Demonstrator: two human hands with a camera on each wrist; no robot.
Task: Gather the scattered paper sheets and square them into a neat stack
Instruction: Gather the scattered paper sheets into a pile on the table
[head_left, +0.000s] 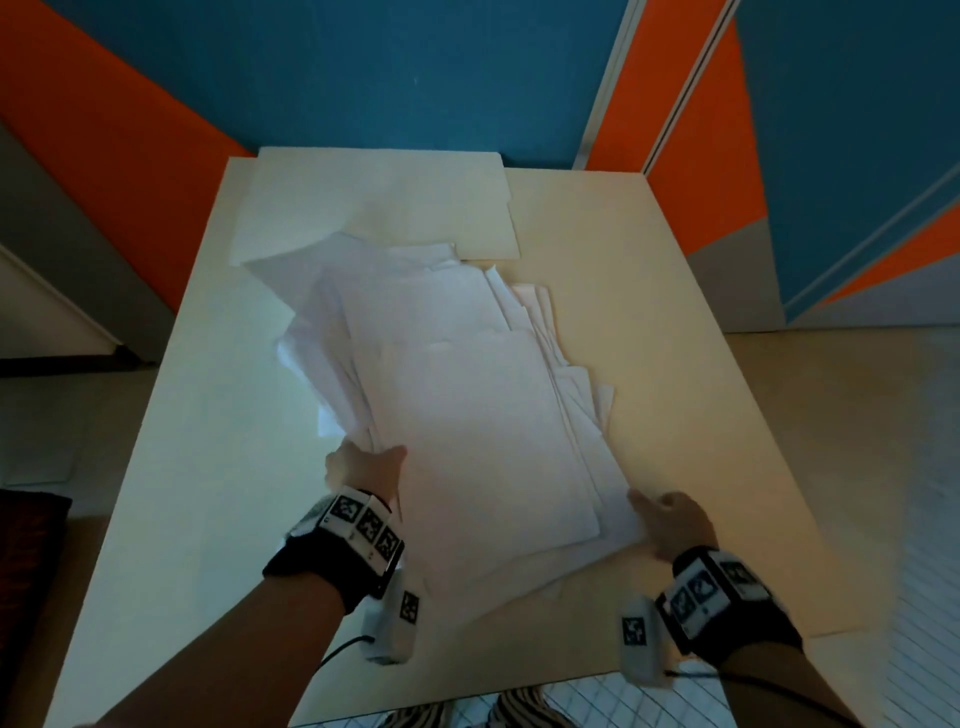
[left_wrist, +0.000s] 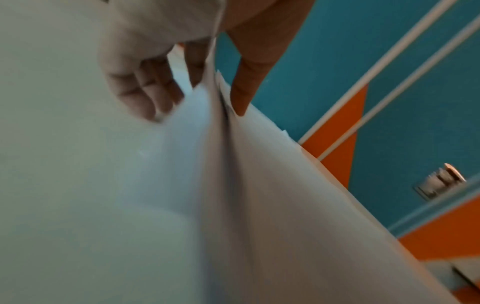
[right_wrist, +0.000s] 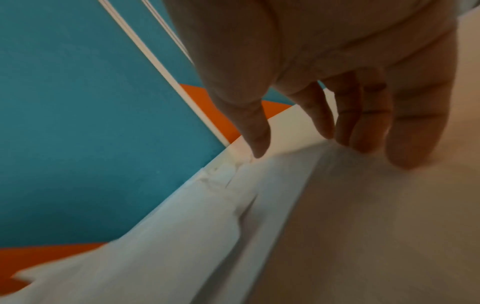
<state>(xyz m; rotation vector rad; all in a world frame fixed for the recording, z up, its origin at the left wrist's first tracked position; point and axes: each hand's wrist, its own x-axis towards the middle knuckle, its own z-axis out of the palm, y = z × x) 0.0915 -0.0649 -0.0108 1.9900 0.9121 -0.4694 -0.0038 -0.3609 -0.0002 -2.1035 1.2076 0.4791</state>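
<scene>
A loose, fanned pile of white paper sheets (head_left: 467, 415) lies in the middle of the white table (head_left: 208, 493), its edges uneven. My left hand (head_left: 366, 465) grips the pile's near left edge. In the left wrist view the thumb (left_wrist: 241, 98) lies on top of the sheets (left_wrist: 259, 205) and the curled fingers (left_wrist: 145, 96) are underneath, with that edge lifted. My right hand (head_left: 667, 519) holds the near right edge. There the thumb (right_wrist: 257, 142) presses on the sheets (right_wrist: 182, 236) and the fingers (right_wrist: 363, 133) reach under them.
More pale sheets (head_left: 374, 197) lie flat at the table's far left, partly under the pile and reaching past the back edge. Bare table shows to the left, right and near side of the pile. Blue and orange walls (head_left: 363, 67) stand close behind.
</scene>
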